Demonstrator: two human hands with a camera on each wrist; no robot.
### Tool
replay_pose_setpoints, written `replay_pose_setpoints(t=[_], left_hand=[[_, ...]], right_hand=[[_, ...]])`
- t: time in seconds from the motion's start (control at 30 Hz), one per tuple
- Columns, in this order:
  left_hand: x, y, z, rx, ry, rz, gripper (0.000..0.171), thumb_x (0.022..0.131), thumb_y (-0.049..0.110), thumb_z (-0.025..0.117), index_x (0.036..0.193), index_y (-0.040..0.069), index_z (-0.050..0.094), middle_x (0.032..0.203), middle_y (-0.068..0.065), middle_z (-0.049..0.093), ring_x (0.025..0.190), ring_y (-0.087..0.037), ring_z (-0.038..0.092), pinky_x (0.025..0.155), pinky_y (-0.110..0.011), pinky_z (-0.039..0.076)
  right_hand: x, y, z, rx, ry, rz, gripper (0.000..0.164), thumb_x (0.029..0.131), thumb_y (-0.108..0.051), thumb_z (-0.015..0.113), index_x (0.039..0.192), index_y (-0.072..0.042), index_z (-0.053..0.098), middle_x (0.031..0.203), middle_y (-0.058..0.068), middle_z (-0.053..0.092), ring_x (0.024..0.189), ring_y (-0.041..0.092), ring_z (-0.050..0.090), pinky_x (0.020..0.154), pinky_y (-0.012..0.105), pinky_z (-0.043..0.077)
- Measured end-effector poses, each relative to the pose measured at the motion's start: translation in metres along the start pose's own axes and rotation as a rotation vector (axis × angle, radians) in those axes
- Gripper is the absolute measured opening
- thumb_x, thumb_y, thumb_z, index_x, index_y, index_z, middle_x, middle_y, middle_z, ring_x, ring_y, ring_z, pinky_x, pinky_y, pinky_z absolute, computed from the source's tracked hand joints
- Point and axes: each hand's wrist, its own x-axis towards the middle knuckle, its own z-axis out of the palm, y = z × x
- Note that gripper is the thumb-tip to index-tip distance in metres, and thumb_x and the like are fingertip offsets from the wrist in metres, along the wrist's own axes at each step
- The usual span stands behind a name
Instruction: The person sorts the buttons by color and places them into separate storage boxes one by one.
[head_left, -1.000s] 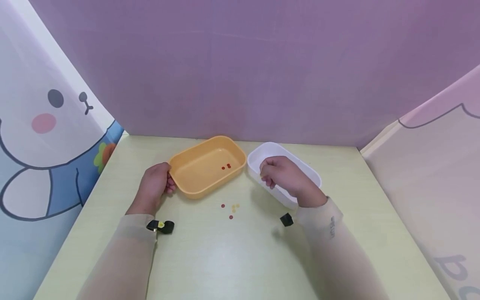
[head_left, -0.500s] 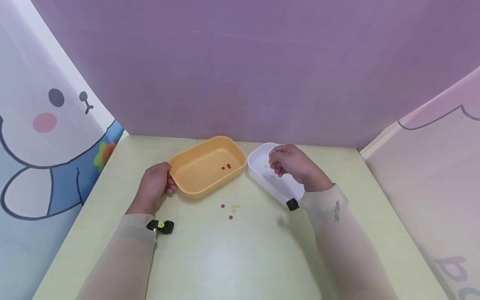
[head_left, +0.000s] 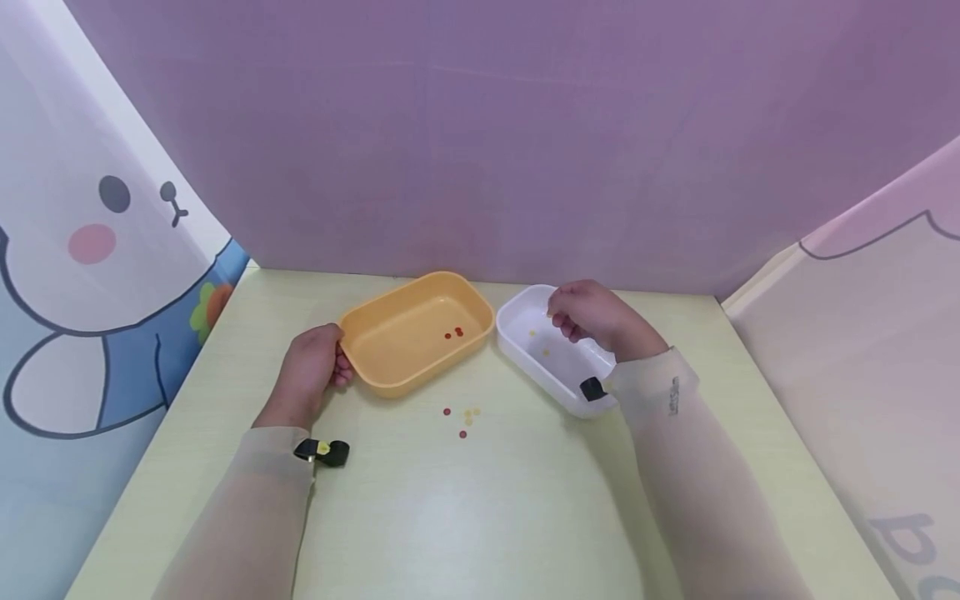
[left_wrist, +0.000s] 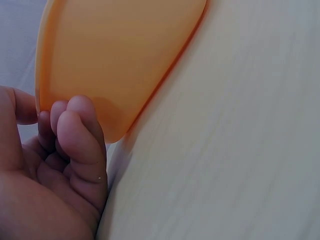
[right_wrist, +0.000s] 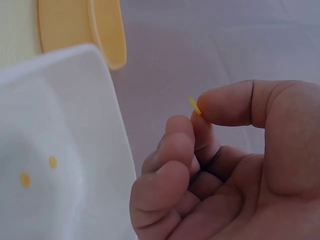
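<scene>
My right hand (head_left: 588,315) is over the far part of a white tray (head_left: 536,371), pinching a small yellow disc (right_wrist: 194,106) between thumb and index finger. Two more yellow discs (right_wrist: 25,180) lie on the white tray's floor. At the left, my left hand (head_left: 309,367) grips the near-left corner of an orange tray (head_left: 390,342), thumb at the rim and other fingers curled against the outer wall in the left wrist view. Three red discs (head_left: 459,332) lie inside the orange tray, towards its right side.
On the table (head_left: 450,508) in front of the trays lie two loose red discs (head_left: 462,434) and several yellow discs (head_left: 468,422). The trays stand side by side, close together. A purple cloth wall (head_left: 480,150) rises behind them. Black straps are on both wrists.
My right hand has moved right and away from me, from the white tray's left side to its far side, uncovering two yellow discs inside. The left hand stays on the orange tray.
</scene>
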Motion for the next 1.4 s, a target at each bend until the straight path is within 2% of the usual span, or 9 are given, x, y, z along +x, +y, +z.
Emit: replay_pose_setpoints(t=[0.1, 0.33, 0.53, 0.8, 1.27, 1.4], left_hand=[[0.001, -0.001, -0.001, 0.001, -0.001, -0.004, 0.044, 0.113, 0.04, 0.037, 0.113, 0.004, 0.061, 0.083, 0.0, 0.066, 0.071, -0.017, 0.065, 0.066, -0.031, 0.062], [0.003, -0.001, -0.002, 0.009, -0.002, -0.015, 0.044, 0.113, 0.042, 0.036, 0.115, 0.006, 0.061, 0.085, 0.0, 0.066, 0.072, -0.017, 0.066, 0.067, -0.031, 0.062], [0.001, 0.001, 0.0, 0.007, 0.003, -0.017, 0.043, 0.113, 0.041, 0.036, 0.115, 0.005, 0.06, 0.084, 0.0, 0.065, 0.071, -0.017, 0.065, 0.067, -0.03, 0.062], [-0.001, 0.002, 0.002, 0.005, 0.004, -0.006, 0.043, 0.113, 0.039, 0.036, 0.115, 0.003, 0.061, 0.084, 0.0, 0.065, 0.072, -0.018, 0.065, 0.067, -0.031, 0.062], [-0.002, 0.003, 0.003, 0.009, 0.002, -0.005, 0.043, 0.113, 0.04, 0.036, 0.115, 0.004, 0.061, 0.085, -0.001, 0.065, 0.073, -0.018, 0.065, 0.068, -0.031, 0.062], [-0.002, 0.003, 0.003, 0.006, 0.004, -0.001, 0.043, 0.113, 0.04, 0.037, 0.114, 0.004, 0.061, 0.085, 0.0, 0.065, 0.073, -0.018, 0.065, 0.068, -0.031, 0.062]], right_hand=[[0.005, 0.001, -0.003, -0.008, 0.009, 0.027, 0.024, 0.102, -0.017, 0.059, 0.109, 0.005, 0.063, 0.085, 0.004, 0.06, 0.074, 0.02, 0.055, 0.068, 0.029, 0.05], [0.013, 0.004, -0.007, -0.044, 0.027, 0.08, 0.016, 0.101, -0.019, 0.062, 0.1, -0.003, 0.065, 0.083, 0.003, 0.059, 0.073, 0.02, 0.053, 0.065, 0.028, 0.049], [0.02, 0.007, -0.009, -0.059, 0.035, 0.117, 0.021, 0.1, -0.019, 0.063, 0.106, 0.0, 0.063, 0.082, 0.001, 0.059, 0.068, 0.017, 0.052, 0.061, 0.027, 0.047], [0.024, 0.01, -0.013, -0.098, 0.033, 0.166, 0.015, 0.101, -0.022, 0.065, 0.104, -0.007, 0.063, 0.082, 0.0, 0.061, 0.067, 0.016, 0.053, 0.061, 0.027, 0.046], [0.026, 0.015, -0.017, -0.109, 0.039, 0.162, 0.022, 0.104, -0.023, 0.064, 0.111, -0.002, 0.064, 0.082, 0.0, 0.061, 0.067, 0.017, 0.052, 0.062, 0.027, 0.046], [0.025, 0.015, -0.015, -0.105, 0.041, 0.16, 0.019, 0.105, -0.023, 0.063, 0.108, -0.005, 0.064, 0.081, 0.0, 0.06, 0.067, 0.017, 0.052, 0.061, 0.027, 0.046]])
